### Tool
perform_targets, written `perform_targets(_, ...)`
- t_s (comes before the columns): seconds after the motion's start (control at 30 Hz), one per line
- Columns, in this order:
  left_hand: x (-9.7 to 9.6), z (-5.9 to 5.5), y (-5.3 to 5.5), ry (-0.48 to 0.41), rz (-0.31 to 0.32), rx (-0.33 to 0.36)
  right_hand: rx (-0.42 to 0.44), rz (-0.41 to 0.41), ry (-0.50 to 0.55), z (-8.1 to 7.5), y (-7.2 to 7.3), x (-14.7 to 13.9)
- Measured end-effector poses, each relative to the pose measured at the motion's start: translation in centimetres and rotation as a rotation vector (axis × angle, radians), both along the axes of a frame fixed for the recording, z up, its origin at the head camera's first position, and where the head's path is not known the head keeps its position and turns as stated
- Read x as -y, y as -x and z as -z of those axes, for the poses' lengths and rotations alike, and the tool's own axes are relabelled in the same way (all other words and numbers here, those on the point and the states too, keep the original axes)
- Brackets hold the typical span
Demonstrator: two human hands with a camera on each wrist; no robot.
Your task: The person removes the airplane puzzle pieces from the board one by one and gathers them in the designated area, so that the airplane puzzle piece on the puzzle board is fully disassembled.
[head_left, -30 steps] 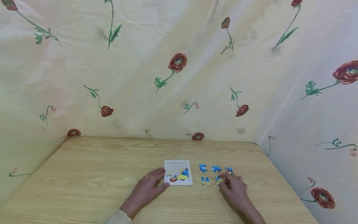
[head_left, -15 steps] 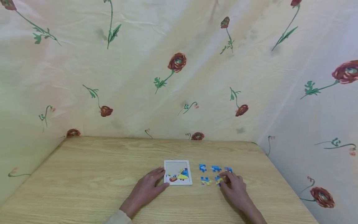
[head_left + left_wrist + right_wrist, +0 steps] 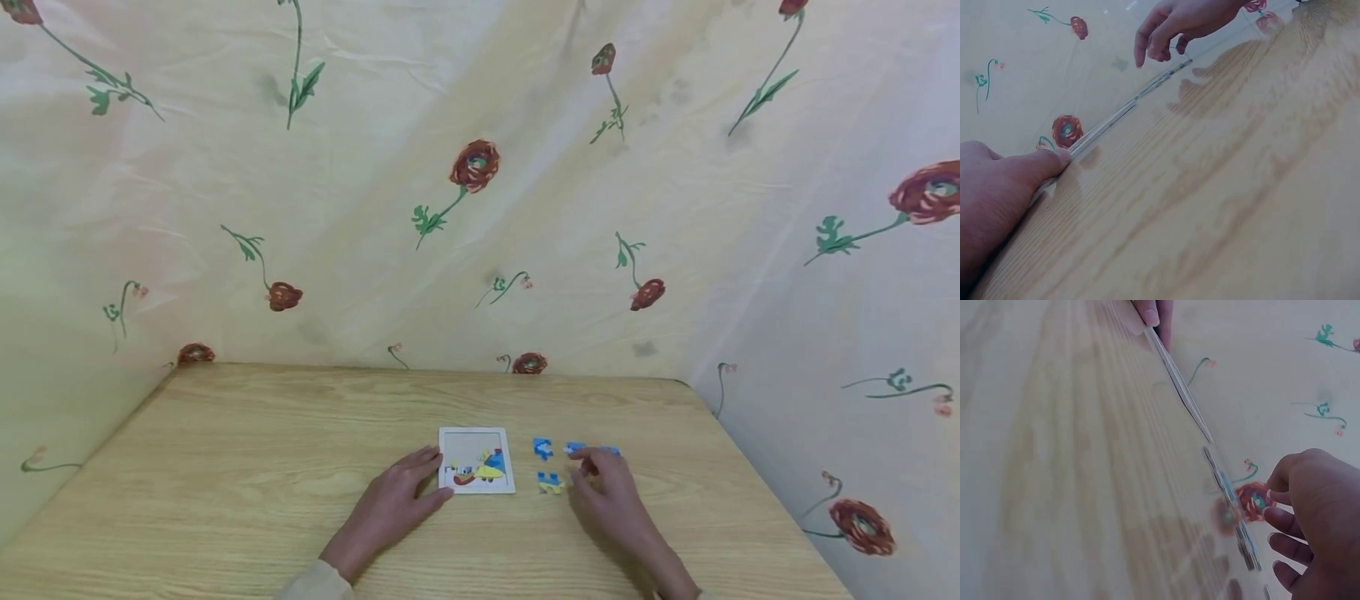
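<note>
Head cam: left hand (image 3: 393, 502) is relaxed, fingertips against the square, white-framed puzzle tray (image 3: 471, 443) on the pale wood-grain surface (image 3: 285, 450). Right hand (image 3: 611, 498) is half-curled among the flat, mostly blue jigsaw pieces (image 3: 542, 448); can't tell if it's pinching one. Left wrist: thumb touches the tray's edge. Right wrist: fingers loosely bent.
</note>
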State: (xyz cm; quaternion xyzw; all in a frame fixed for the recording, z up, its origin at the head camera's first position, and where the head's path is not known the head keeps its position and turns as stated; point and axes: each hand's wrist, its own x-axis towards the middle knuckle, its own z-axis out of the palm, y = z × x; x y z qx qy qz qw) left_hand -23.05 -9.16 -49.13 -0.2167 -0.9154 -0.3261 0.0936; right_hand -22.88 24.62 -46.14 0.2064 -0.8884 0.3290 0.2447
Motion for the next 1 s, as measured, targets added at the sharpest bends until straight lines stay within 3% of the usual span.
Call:
perform_targets(0.1,0.0,0.0,0.1,0.0,-0.003,-0.004,-0.01,-0.043,0.008,0.0,0.4,1.0)
perform_targets(0.3,0.0,-0.1,0.1,-0.002,-0.003,-0.008,0.124,-0.069,0.028,-0.2,0.9,3.0)
perform_targets(0.43,0.1,0.0,0.0,-0.006,0.001,-0.004,0.17,-0.076,0.015,-0.3,1.0,3.9)
perform_targets(0.67,-0.1,0.0,0.0,-0.006,0.008,-0.003,0.088,-0.1,-0.024,-0.1,1.4,5.2)
perform_targets(1.0,-0.1,0.0,0.0,-0.008,-0.004,-0.001,0.225,-0.072,-0.078,-0.3,2.0,7.4)
